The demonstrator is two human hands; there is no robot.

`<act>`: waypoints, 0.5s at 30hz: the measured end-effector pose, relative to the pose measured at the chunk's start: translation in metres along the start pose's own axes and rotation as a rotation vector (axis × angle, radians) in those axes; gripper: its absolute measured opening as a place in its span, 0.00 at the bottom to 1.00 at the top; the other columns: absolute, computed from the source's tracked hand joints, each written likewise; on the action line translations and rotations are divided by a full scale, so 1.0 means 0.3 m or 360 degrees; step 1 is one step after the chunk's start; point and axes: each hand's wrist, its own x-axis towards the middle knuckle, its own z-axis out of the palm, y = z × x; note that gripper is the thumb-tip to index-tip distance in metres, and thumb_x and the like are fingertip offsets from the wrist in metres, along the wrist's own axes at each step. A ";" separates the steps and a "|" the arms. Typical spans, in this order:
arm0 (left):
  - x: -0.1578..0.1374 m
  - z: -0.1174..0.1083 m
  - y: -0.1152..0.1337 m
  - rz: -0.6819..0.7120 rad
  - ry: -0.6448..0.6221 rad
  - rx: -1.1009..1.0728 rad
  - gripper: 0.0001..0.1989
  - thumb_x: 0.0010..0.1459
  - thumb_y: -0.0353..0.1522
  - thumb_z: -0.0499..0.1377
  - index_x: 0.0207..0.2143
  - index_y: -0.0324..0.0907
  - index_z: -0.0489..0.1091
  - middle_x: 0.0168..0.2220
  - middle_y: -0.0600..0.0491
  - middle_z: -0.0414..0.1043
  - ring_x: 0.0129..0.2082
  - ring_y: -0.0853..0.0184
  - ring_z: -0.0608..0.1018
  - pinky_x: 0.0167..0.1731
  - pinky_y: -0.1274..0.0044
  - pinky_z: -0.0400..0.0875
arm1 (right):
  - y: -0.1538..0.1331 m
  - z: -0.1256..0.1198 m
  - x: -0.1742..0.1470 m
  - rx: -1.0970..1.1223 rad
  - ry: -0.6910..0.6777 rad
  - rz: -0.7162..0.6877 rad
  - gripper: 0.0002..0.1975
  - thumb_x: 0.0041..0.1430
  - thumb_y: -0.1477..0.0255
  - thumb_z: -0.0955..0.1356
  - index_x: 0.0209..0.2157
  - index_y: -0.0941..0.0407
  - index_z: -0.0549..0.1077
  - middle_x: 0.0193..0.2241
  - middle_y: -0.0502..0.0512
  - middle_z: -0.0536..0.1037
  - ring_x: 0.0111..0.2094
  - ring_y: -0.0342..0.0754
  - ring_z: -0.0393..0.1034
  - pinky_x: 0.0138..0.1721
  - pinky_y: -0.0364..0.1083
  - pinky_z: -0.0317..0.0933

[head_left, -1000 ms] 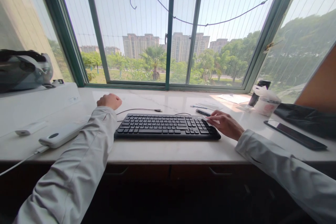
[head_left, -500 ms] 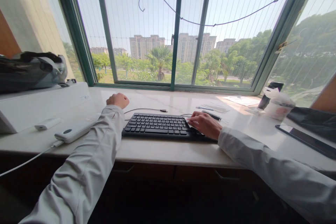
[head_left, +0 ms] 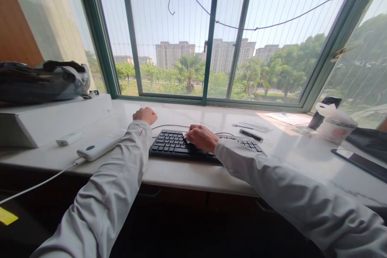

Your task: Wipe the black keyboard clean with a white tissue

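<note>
On the stone windowsill desk: a black keyboard [head_left: 193,147] lies flat near the front edge, its thin cable [head_left: 171,125] trailing toward the window.
Right hand: the right hand [head_left: 202,137] rests palm-down over the keyboard's middle keys, fingers curled over something pale and small, perhaps a cloth or wipe; I cannot tell how firmly it is gripped.
Left hand: the left hand [head_left: 145,115] sits just beyond the keyboard's far left corner in a loose fist on the sill, with nothing visibly in it.
Nearby: a white power bank [head_left: 99,148] with its cord lies to the left; a pen [head_left: 250,134] and papers [head_left: 287,118] lie to the right, with a lidded cup [head_left: 334,125] and a phone [head_left: 363,164] further right.
Risk: pressing hard across the keys could push the unbraced keyboard toward the sill's front edge, or tug the cable loose.
Change: against the earlier views, the right hand has travelled from the keyboard's right end to its middle, the left fist has hardly moved, and the camera has swung left.
</note>
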 end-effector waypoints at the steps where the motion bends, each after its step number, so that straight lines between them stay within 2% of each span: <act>1: 0.000 0.001 0.000 -0.0001 0.0000 0.0002 0.19 0.46 0.40 0.59 0.40 0.46 0.78 0.44 0.40 0.74 0.44 0.48 0.74 0.41 0.64 0.68 | -0.015 0.009 0.026 0.0001 -0.0007 -0.0001 0.16 0.66 0.69 0.60 0.32 0.58 0.78 0.35 0.58 0.74 0.31 0.42 0.67 0.35 0.42 0.56; 8: 0.002 0.006 0.002 -0.0006 0.0024 -0.0012 0.18 0.47 0.39 0.58 0.41 0.46 0.78 0.44 0.39 0.74 0.44 0.48 0.74 0.41 0.64 0.68 | -0.112 0.057 0.185 0.0038 -0.0020 -0.0018 0.16 0.65 0.70 0.60 0.32 0.60 0.77 0.38 0.60 0.74 0.35 0.45 0.69 0.37 0.43 0.57; 15: -0.002 0.006 0.004 -0.0001 0.0044 -0.0001 0.19 0.49 0.39 0.57 0.42 0.45 0.77 0.45 0.39 0.73 0.45 0.47 0.73 0.41 0.63 0.68 | -0.130 0.092 0.275 0.0017 -0.0034 0.0017 0.15 0.65 0.70 0.59 0.35 0.58 0.77 0.40 0.59 0.73 0.37 0.46 0.68 0.33 0.43 0.56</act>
